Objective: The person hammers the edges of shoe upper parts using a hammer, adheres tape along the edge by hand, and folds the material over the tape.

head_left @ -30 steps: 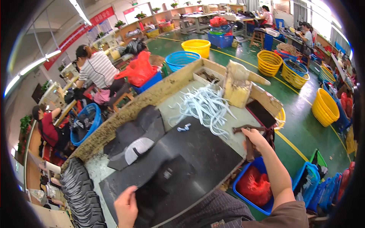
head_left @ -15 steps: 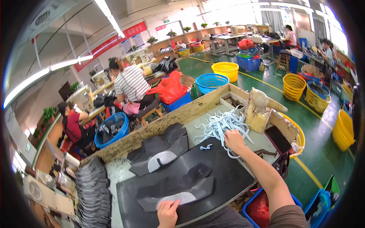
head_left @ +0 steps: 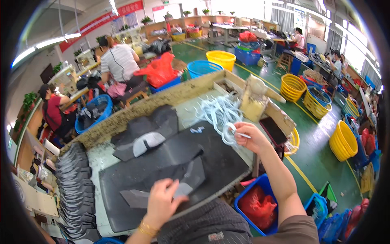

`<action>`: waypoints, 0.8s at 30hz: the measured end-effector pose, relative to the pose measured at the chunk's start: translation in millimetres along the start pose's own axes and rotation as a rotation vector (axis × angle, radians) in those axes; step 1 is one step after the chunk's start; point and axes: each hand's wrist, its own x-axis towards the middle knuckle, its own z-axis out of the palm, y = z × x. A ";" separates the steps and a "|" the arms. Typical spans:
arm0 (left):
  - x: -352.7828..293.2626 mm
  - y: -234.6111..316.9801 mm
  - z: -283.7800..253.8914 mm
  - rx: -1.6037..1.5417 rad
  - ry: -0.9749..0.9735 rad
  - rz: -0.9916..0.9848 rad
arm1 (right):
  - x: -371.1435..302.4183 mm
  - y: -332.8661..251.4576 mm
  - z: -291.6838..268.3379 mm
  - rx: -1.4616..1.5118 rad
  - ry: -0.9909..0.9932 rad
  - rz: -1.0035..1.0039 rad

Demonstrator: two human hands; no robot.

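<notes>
My right hand [head_left: 254, 137] pinches a looped light-blue strip [head_left: 228, 134], raised just off the near edge of a pile of such strips [head_left: 215, 110]. Low over a dark grey cut piece [head_left: 196, 173] hovers or rests my left hand [head_left: 162, 198], its fingers apart; it covers much of the piece's lighter grey patch, and contact is hard to tell. The piece lies on a black mat [head_left: 221, 156]. Farther back on the mat is another dark piece with a light grey patch [head_left: 149, 142]. A small light-blue bit [head_left: 197, 130] sits near the pile.
Overlapping grey pieces [head_left: 75, 183] line the bench's left side. A wooden rim [head_left: 162, 89] bounds its back. At right are a phone [head_left: 273, 131] and a yellowish machine part [head_left: 254, 99]. A blue bin with a red bag [head_left: 258, 207] stands below. Several people work beyond.
My right hand has drawn a strip from the pile and turned upward with it. The left hand has lifted from its flat press, fingers spreading. The whole view has shifted.
</notes>
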 end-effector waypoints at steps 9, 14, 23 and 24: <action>200.6 27.1 87.2 -0.661 -0.280 0.430 | -53.7 10.0 22.7 0.355 -0.177 -0.080; 176.4 33.9 71.5 -0.495 -0.357 0.246 | -116.1 0.9 9.0 0.680 -0.324 -0.144; -31.3 -7.8 -26.7 0.000 -0.158 0.164 | -124.8 45.0 74.7 1.322 -0.592 -0.567; -46.6 -19.5 -38.6 0.117 -0.143 0.067 | -116.0 54.5 90.5 1.169 -0.576 -0.507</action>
